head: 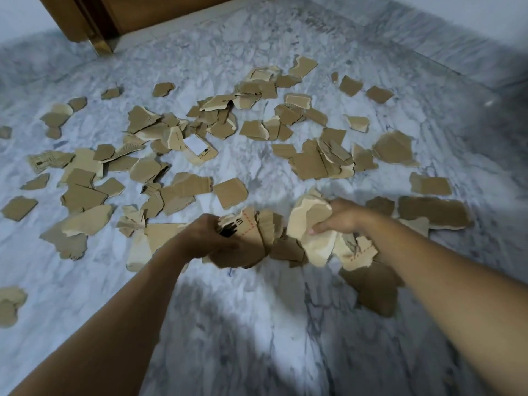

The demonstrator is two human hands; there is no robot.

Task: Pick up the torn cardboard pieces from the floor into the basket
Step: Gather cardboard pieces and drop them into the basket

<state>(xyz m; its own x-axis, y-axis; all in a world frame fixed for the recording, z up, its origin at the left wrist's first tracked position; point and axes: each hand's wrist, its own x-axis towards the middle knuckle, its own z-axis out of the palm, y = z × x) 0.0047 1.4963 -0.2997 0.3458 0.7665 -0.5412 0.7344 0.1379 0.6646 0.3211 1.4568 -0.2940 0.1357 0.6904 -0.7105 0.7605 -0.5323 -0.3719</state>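
Here both hands are closed on bundles: the left hand (208, 235) grips printed brown scraps, the right hand (340, 218) a pale crumpled wad. Most cardboard pieces (183, 155) lie scattered on the marble floor (257, 324), far and left. No basket is in view. Squeeze the loose edges together before lifting, or scraps may drop.

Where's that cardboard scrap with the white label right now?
In the head view, the scrap with the white label lies on the marble floor left of centre, within the scattered pile, beyond the left hand.
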